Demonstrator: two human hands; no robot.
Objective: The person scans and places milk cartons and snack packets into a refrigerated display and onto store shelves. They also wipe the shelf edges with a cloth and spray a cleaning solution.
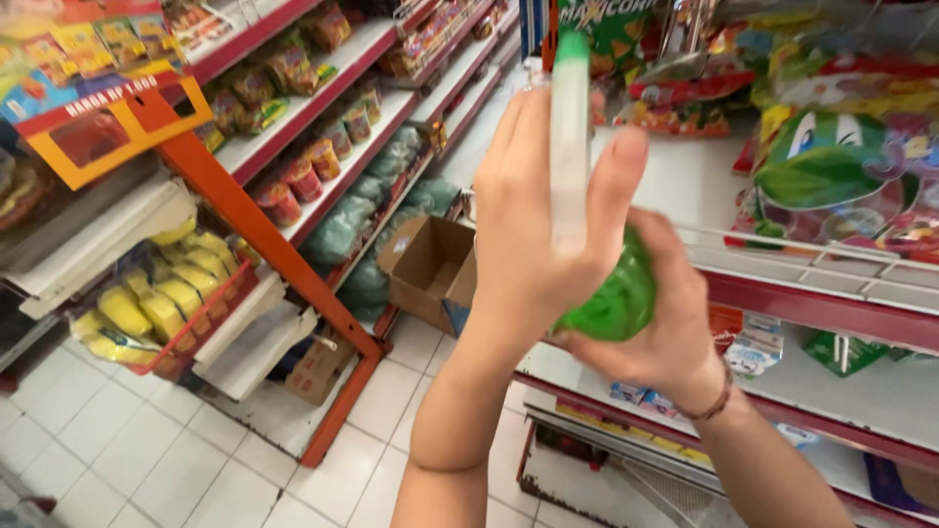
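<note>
Head view: a shop aisle seen from above, with both of the person's hands raised in front of the shelves.
Left hand (533, 230): fingers stretched upward, back of the hand toward the camera, thumb pressed along a pale tube (569, 147); the grip pinches that tube between thumb and fingers.
Pale tube: a slim, whitish stick with a green tip, held upright, rising above the fingertips.
Right hand (665, 323): curled under and around a green bag (611, 293); the grip is closed on it, thumb over the top. A thin bracelet sits on the wrist.
Green bag: a shiny, bulging green packet, held just below the left palm and touching it, in the air in front of the right-hand shelf (812, 293).
Right-hand shelf: white boards with red edges, bearing bright snack packets (841, 166) above and small cartons below.
Left-hand shelving (264, 235): orange uprights, rows of cups, green bags and yellow packets (166, 293).
Cardboard box (430, 269): open, standing on the floor at the far end of the aisle, well apart from the hands.
Floor (127, 450): white tiles.
</note>
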